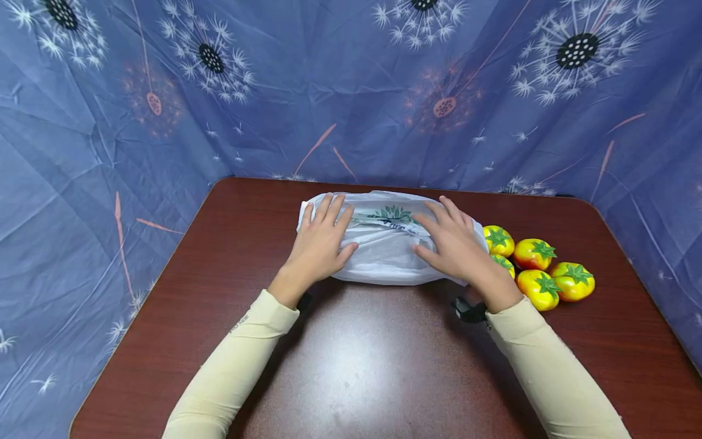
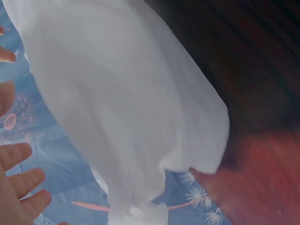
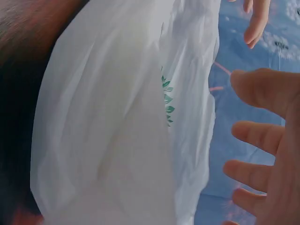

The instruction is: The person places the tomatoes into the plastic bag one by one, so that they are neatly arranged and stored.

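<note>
You have the white plastic bag [image 1: 384, 259] lying on the bench [image 1: 236, 262], its long side running across in front of you, directly beneath and between your two hands. Your left hand [image 1: 320, 241] is over the bag's left end, and your right hand [image 1: 452, 238] is over its right end. The grip of each is wide, with your fingers spread and extended and your thumbs pointing inward across the bag's middle. In both wrist views a gap shows between your visible fingers [image 3: 253, 176] and the plastic; from the head view you cannot tell whether any part of either palm touches it. A green leaf print [image 1: 393, 213] and dark lettering [image 1: 400, 227] sit near the bag's centre, between your two grips. Just right of the bag are five yellow-and-red fruits [image 1: 534, 253] with green leafy tops, the two nearest partly hidden by the bag's edge. Black straps [image 1: 471, 311] show at your wrists, nearer you than the bag, beside your cream sleeves [image 1: 236, 360]. Behind the bag hangs a blue dandelion-print cloth [image 1: 329, 91].
</note>
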The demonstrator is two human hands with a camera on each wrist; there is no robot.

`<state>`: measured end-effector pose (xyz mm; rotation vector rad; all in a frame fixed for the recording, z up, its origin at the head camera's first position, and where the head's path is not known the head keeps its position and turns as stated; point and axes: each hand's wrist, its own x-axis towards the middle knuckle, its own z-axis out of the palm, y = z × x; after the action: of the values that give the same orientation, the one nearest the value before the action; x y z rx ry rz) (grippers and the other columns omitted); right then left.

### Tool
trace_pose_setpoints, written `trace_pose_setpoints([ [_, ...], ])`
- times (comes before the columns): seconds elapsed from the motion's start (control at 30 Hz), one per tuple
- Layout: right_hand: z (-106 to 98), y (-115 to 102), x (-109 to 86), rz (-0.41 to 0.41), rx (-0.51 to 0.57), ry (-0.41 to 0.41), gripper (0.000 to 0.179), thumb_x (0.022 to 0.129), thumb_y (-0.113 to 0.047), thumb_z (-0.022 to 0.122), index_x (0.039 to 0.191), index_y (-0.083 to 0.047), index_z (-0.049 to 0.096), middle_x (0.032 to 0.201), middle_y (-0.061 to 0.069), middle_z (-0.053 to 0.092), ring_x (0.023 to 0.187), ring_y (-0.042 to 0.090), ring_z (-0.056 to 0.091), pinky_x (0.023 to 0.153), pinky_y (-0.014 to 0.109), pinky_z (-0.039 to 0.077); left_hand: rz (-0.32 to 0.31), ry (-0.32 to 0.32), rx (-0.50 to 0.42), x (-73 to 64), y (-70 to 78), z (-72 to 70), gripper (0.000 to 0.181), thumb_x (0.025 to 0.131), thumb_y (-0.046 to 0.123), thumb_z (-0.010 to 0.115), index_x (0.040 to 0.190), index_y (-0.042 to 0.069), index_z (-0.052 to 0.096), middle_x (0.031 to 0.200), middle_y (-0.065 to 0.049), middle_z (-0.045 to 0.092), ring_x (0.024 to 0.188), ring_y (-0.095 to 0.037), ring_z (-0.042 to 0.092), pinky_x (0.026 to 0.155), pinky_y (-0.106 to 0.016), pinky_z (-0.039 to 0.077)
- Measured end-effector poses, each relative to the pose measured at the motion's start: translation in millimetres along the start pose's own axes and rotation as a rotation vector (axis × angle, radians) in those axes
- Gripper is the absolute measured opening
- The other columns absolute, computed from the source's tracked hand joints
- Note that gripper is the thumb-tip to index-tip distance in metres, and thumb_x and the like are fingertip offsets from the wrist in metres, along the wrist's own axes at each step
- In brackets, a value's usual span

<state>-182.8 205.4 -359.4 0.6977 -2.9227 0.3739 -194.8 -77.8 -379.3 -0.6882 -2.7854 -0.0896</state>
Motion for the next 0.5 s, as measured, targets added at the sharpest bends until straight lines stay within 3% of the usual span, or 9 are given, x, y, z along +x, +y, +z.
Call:
trace_pose_setpoints([
  [0.2, -15.1, -1.0, -15.2, -0.063, -0.043, -0.065, 0.059, 0.090, -0.032, 0.070, 0.142, -0.010, 0.053, 0.156, 0.021, 0.036, 0.149, 0.044, 0.020, 0.111, 0.072, 0.025, 0.100, 0.012, 0.034, -4.5, -8.4, -6.8, 0.065, 0.092, 0.046, 0.061, 0.147, 0.014, 0.044, 0.161, -0.011, 0.032, 0.151, -0.032, 0.027, 0.117, -0.061, 0.029],
  [0.37, -27.2, -0.6, -23.2, -0.154, -0.086, -0.056, 0.053, 0.089, -0.031, 0.072, 0.137, -0.011, 0.058, 0.151, 0.020, 0.044, 0.145, 0.043, 0.030, 0.108, 0.070, 0.033, 0.165, 0.013, 0.089, -10.7, -18.5, -13.6, 0.065, 0.092, 0.045, 0.062, 0.146, 0.014, 0.046, 0.160, -0.012, 0.035, 0.150, -0.033, 0.031, 0.118, -0.059, 0.030],
  [0.5, -30.7, 3.8, -26.6, -0.174, -0.083, -0.061, 0.050, 0.089, -0.029, 0.072, 0.134, -0.010, 0.060, 0.149, 0.020, 0.046, 0.144, 0.042, 0.032, 0.104, 0.067, 0.036, 0.198, -0.005, 0.125, -15.7, -26.9, -16.4, 0.065, 0.092, 0.044, 0.063, 0.146, 0.013, 0.045, 0.159, -0.012, 0.036, 0.149, -0.033, 0.032, 0.118, -0.057, 0.029],
])
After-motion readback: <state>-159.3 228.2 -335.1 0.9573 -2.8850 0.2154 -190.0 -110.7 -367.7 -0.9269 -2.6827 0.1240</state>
